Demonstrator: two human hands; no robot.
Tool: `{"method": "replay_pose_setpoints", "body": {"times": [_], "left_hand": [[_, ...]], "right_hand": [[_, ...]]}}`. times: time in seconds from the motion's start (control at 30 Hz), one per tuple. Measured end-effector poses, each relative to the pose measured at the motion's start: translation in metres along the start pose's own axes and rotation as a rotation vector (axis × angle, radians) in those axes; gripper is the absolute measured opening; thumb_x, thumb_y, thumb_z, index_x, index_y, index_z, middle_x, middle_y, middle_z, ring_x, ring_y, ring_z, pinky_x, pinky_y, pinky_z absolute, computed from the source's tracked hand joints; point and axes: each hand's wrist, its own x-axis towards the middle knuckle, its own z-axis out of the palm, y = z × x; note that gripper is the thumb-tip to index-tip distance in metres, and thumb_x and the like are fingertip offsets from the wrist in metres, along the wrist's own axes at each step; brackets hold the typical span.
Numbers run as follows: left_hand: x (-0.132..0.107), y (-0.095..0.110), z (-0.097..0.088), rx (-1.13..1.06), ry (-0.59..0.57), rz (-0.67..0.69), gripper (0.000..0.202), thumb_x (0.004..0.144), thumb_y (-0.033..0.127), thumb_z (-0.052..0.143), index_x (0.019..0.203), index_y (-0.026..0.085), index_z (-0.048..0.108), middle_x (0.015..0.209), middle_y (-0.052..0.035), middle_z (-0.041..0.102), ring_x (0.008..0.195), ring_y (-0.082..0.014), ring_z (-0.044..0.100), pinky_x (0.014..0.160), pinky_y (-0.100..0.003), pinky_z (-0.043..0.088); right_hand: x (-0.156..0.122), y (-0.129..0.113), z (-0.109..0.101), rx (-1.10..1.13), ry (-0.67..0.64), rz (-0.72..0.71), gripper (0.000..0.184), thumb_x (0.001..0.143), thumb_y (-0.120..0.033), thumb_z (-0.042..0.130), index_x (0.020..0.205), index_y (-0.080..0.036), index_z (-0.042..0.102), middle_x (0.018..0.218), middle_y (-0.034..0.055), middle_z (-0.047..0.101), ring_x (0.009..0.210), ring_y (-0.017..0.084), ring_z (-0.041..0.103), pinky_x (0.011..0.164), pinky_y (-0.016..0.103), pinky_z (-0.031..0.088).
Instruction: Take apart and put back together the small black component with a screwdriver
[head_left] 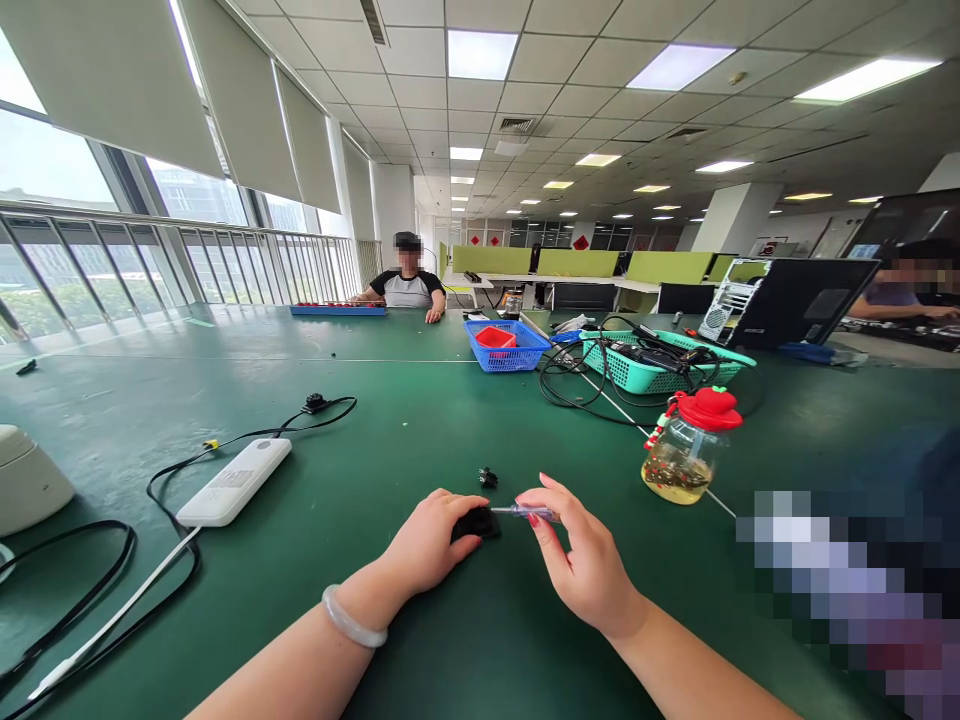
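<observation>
My left hand [433,538] presses a small black part [477,523] against the green table, its fingers wrapped over much of it. Pinched in my right hand [581,560] is a screwdriver [534,512] with a clear purplish handle. Its thin metal shaft points left, and the tip meets the edge of the black part; whether it sits in a screw cannot be made out. Just beyond the hands lies another small black piece [487,478], touched by neither. A pale bangle [354,618] circles my left wrist.
At left lies a white power strip [236,482] with trailing cables. A glass bottle with a red lid [690,450] stands right. Farther back are a blue basket [508,358], a teal basket of cables [637,375] and a monitor [802,300]. A person [409,285] sits across the table.
</observation>
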Motion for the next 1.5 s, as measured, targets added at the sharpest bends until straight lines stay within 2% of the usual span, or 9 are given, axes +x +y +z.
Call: {"method": "replay_pose_setpoints", "body": {"times": [0.27, 0.5, 0.63, 0.7, 0.8, 0.97, 1.07, 1.3, 1.5], "left_hand": [[-0.002, 0.001, -0.002, -0.008, 0.027, -0.032, 0.045, 0.08, 0.026, 0.062, 0.125, 0.027, 0.058, 0.11, -0.0058, 0.067, 0.103, -0.0223, 0.06, 0.093, -0.038, 0.049], [-0.005, 0.006, -0.005, -0.003, 0.14, -0.032, 0.041, 0.085, 0.028, 0.055, 0.126, 0.026, 0.055, 0.117, -0.0056, 0.065, 0.111, -0.022, 0.056, 0.101, -0.04, 0.046], [-0.004, 0.007, -0.007, 0.069, 0.254, -0.056, 0.039, 0.09, 0.028, 0.047, 0.128, 0.023, 0.052, 0.122, -0.0065, 0.064, 0.115, -0.0229, 0.054, 0.102, -0.041, 0.044], [-0.004, 0.006, -0.006, 0.119, 0.278, -0.105, 0.039, 0.091, 0.026, 0.044, 0.129, 0.022, 0.052, 0.123, -0.0071, 0.064, 0.116, -0.0236, 0.053, 0.102, -0.042, 0.044], [-0.005, 0.004, -0.005, 0.233, 0.232, -0.21, 0.041, 0.09, 0.021, 0.041, 0.129, 0.022, 0.053, 0.123, -0.0086, 0.064, 0.116, -0.0257, 0.052, 0.1, -0.043, 0.043], [-0.007, 0.004, -0.003, 0.404, 0.134, -0.3, 0.041, 0.09, 0.022, 0.038, 0.125, 0.025, 0.058, 0.12, -0.0109, 0.062, 0.109, -0.0277, 0.054, 0.095, -0.046, 0.043], [-0.008, 0.006, -0.005, 0.423, 0.133, -0.311, 0.038, 0.09, 0.029, 0.04, 0.122, 0.025, 0.061, 0.115, -0.0113, 0.062, 0.108, -0.028, 0.055, 0.095, -0.046, 0.042], [-0.009, 0.013, -0.005, 0.302, 0.24, -0.293, 0.034, 0.08, 0.017, 0.043, 0.104, 0.018, 0.067, 0.116, -0.0123, 0.058, 0.11, -0.0267, 0.053, 0.1, -0.044, 0.043], [-0.011, 0.011, 0.0, 0.14, 0.088, -0.025, 0.056, 0.081, 0.037, 0.057, 0.135, 0.03, 0.047, 0.147, -0.0078, 0.041, 0.139, -0.0307, 0.03, 0.115, -0.053, 0.029]], "right_hand": [[0.0, 0.002, 0.0, 0.0, -0.001, -0.028, 0.026, 0.091, -0.01, 0.046, 0.111, -0.025, 0.052, 0.093, 0.0021, 0.069, 0.095, 0.019, 0.069, 0.1, 0.044, 0.052], [-0.006, 0.013, 0.0, 0.117, 0.235, 0.098, 0.017, 0.091, -0.012, 0.05, 0.103, -0.024, 0.05, 0.102, 0.007, 0.068, 0.096, 0.019, 0.067, 0.079, 0.033, 0.058], [-0.005, 0.024, 0.002, 0.09, 0.255, 0.195, 0.009, 0.092, -0.019, 0.051, 0.1, -0.024, 0.052, 0.1, 0.0073, 0.069, 0.092, 0.019, 0.067, 0.079, 0.034, 0.056], [-0.004, 0.03, 0.004, 0.136, 0.25, 0.283, 0.002, 0.092, -0.024, 0.051, 0.094, -0.024, 0.051, 0.1, 0.0075, 0.069, 0.089, 0.019, 0.068, 0.079, 0.035, 0.055], [-0.005, 0.042, 0.007, 0.27, 0.25, 0.47, 0.011, 0.091, -0.033, 0.052, 0.088, -0.023, 0.048, 0.103, 0.0085, 0.068, 0.084, 0.02, 0.07, 0.079, 0.037, 0.055], [-0.007, 0.072, 0.011, 0.527, 0.288, 0.842, 0.029, 0.075, -0.042, 0.068, 0.078, -0.022, 0.047, 0.098, 0.0076, 0.071, 0.08, 0.023, 0.072, 0.084, 0.042, 0.053], [-0.008, 0.083, 0.011, 0.659, 0.316, 0.957, 0.033, 0.066, -0.038, 0.074, 0.077, -0.022, 0.048, 0.097, 0.0061, 0.072, 0.081, 0.024, 0.073, 0.088, 0.043, 0.051], [-0.007, 0.072, 0.013, 0.664, 0.185, 0.892, 0.031, 0.068, -0.039, 0.073, 0.074, -0.022, 0.048, 0.101, 0.0059, 0.071, 0.087, 0.025, 0.072, 0.093, 0.044, 0.049], [-0.008, 0.07, 0.017, 0.627, 0.101, 0.828, 0.029, 0.07, -0.042, 0.07, 0.076, -0.022, 0.05, 0.108, 0.0069, 0.069, 0.093, 0.025, 0.071, 0.092, 0.042, 0.049]]}}
